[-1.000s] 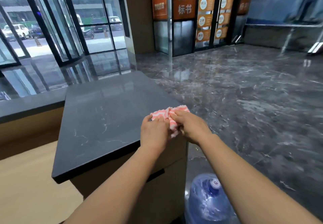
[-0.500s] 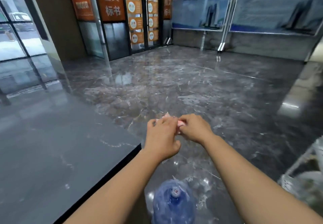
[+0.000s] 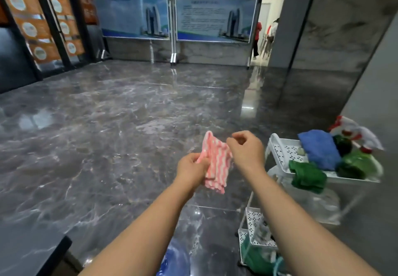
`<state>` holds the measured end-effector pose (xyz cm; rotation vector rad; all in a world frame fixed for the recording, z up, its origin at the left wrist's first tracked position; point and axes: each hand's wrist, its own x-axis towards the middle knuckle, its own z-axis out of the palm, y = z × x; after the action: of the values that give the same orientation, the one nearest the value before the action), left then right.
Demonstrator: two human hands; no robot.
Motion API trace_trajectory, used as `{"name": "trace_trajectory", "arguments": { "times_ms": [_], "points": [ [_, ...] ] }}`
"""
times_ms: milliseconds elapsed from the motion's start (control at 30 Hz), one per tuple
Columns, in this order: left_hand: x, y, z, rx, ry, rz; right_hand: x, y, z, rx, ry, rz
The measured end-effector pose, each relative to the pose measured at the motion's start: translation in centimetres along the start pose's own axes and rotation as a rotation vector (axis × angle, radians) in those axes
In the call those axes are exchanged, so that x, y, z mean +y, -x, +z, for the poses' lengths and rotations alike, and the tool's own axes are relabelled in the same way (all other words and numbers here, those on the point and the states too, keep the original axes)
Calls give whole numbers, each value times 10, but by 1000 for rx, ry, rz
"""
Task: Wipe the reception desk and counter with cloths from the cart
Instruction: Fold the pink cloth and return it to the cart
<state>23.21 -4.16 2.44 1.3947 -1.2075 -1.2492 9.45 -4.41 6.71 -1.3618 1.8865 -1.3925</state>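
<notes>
Dark glossy marble floor (image 3: pixel 103 124) spreads below and beyond both hands, ending at a grey wall with two picture boards (image 3: pixel 215 19) and an open doorway (image 3: pixel 270 23) far ahead of the right hand, where a person in red (image 3: pixel 257 38) stands. Both bare forearms reach forward at chest height over the floor. The left hand (image 3: pixel 191 169) grips a pink-and-white striped cloth (image 3: pixel 216 163) by its left edge, and the cloth hangs loose between the two hands. The right hand (image 3: pixel 245 149) is raised a little higher, fingers curled with the thumb against the forefinger at the cloth's upper right corner; whether it actually pinches the fabric cannot be told. Just right of the right hand stands a white cart (image 3: pixel 277 146), its top tray carrying a blue cloth (image 3: pixel 318 148), a green cloth (image 3: pixel 308 175) draped over the rim, and blurred bottles. Below and left of the left forearm, one dark corner of the desk (image 3: pixel 32 254) shows, cut off by the frame. A blue bottle (image 3: pixel 172 260) between the forearms is mostly hidden.
</notes>
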Motion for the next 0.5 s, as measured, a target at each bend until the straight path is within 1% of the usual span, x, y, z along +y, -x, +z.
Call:
{"name": "trace_trajectory", "arguments": {
  "times_ms": [33,67,133,167,300,400,500],
  "points": [
    [-1,-3,11,-35,53,-28,8,-2,-8,5,12,22],
    [0,-5,24,-70,74,-37,15,-5,-17,-34,-1,40],
    [5,-7,43,-112,85,-26,26,-8,-25,-160,-56,82],
    [9,-7,53,-128,81,-19,31,-12,-29,-195,-58,93],
    [31,-10,87,-215,50,-60,51,-34,-43,-211,37,85],
    [52,-15,105,-269,27,-117,61,-58,-58,-272,114,26],
    [62,-34,126,-254,-31,-175,70,-85,-75,-431,295,-90]
  ]
}}
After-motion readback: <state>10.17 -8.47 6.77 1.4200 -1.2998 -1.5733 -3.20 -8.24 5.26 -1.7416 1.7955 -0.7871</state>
